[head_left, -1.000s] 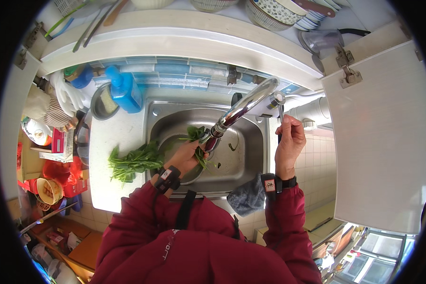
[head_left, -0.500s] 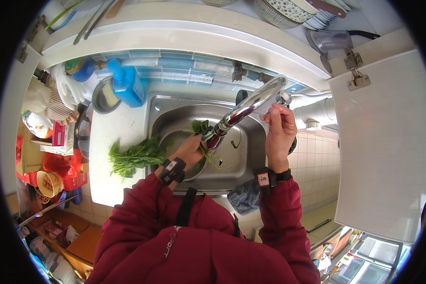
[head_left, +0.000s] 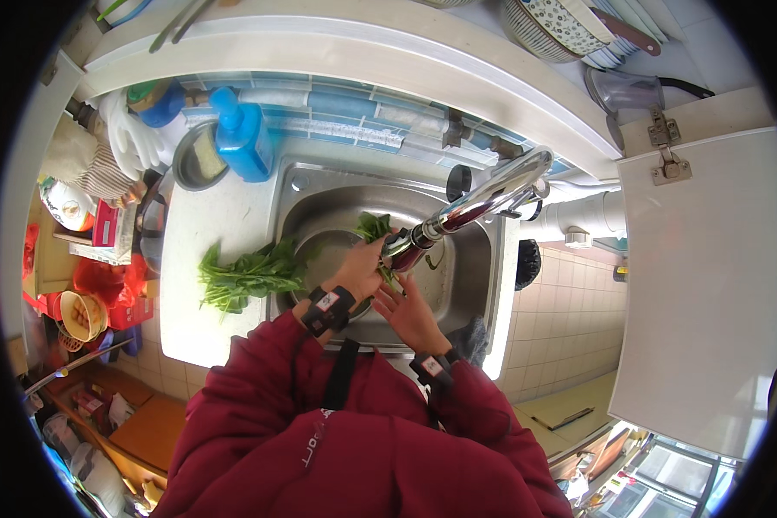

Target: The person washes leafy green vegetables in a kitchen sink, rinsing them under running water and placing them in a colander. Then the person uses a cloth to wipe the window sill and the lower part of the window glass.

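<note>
My left hand point(head_left: 360, 269) is closed around a small bunch of leafy greens point(head_left: 373, 226), held under the spout of the chrome faucet point(head_left: 470, 205). Its leaves stick out beyond my fingers. Beside it, close to the lower stems, my right hand point(head_left: 408, 315) has its fingers stretched out and grips nothing. The spout partly hides the greens and the left fingertips. Below my left hand a round metal bowl point(head_left: 306, 250) stands in the steel sink point(head_left: 470, 285). A loose piece of green point(head_left: 434, 260) lies on the sink floor. Whether water runs, I cannot tell.
More leafy greens point(head_left: 246, 274) lie on the white counter point(head_left: 186, 315) left of the sink. Behind them stand a blue pump bottle point(head_left: 246, 147) and a grey bowl point(head_left: 194, 173). A dark cloth point(head_left: 469, 338) hangs at the sink's front edge. An open cabinet door point(head_left: 699, 285) juts out at right.
My right hand has left the faucet handle and come down and left, beside the stems. My left hand still holds the greens under the spout. The whole view has shifted slightly.
</note>
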### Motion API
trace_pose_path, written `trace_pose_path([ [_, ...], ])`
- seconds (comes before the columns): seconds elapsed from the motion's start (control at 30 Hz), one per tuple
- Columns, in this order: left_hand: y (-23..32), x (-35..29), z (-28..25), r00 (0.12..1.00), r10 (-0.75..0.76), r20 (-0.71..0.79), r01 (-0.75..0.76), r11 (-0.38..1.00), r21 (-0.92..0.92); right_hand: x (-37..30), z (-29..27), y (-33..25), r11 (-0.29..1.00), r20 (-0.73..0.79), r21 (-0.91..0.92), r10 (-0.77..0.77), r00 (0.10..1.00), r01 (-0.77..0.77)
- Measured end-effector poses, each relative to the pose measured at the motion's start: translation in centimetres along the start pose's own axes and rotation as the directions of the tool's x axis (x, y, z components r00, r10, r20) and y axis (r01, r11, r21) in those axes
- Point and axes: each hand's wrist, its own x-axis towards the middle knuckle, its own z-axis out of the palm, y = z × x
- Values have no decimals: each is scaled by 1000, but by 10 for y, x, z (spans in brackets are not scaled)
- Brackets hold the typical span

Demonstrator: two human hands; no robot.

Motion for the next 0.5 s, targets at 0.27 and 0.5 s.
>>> trace_pose_path([
  [0.27, -24, -41, -11, 785, 585, 204, -391, 213, 895, 50, 4, 18, 697, 274, -556, -360, 892, 452],
  [0.5, -16, -47, -34, 745, 428, 511, -281, -494, 823, 55, 28, 26, 966, 38, -247, -64, 997, 72],
])
